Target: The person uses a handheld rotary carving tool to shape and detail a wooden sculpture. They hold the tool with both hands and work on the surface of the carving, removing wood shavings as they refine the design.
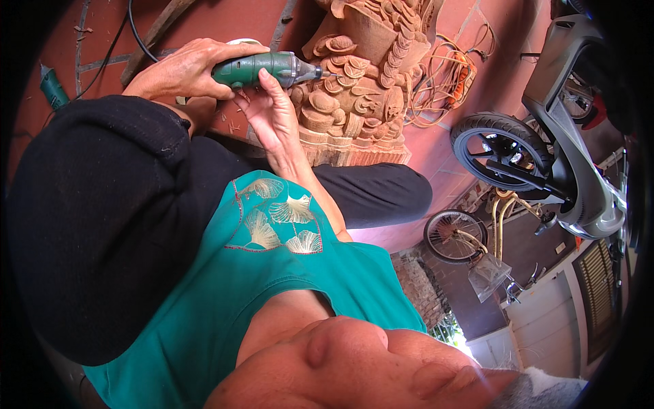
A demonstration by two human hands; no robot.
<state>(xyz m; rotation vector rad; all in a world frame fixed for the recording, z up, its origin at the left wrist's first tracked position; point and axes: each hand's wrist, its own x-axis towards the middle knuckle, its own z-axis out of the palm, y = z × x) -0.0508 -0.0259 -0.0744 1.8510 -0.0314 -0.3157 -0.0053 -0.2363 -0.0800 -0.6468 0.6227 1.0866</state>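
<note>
item: green grinder (251,70), upper middle of the frame, lengthwise across both hands, grey collar and thin bit (331,73) pointed right at the wood carving (364,88). bit touching the wood or just short of it: cannot tell.

left hand (180,68): back side up, fingers wrapped over the rear of the green body, thumb along the near edge; firm grasp.

right hand (272,129): palm turned up below the body, thumb laid against its near side, other fingers folded under and partly hidden; grasping from beneath.

handling, as judged: moderately heavy for one hand, stiff and smooth-shelled, perhaps slippery with dust; best held at the thick green barrel, clear of collar and bit. bit slender, likely the most fragile part. carving apparently solid and weighty, dense with relief, thin raised edges apt to chip; best gripped by the plain base at its lower edge.

also present: second green tool (52,87) at far left; dark cable (134,31), upper left; orange cord (436,102) in a loose tangle right of the carving; motorbike wheel (470,128), right of centre; bicycle wheel (443,255) below it.
</note>
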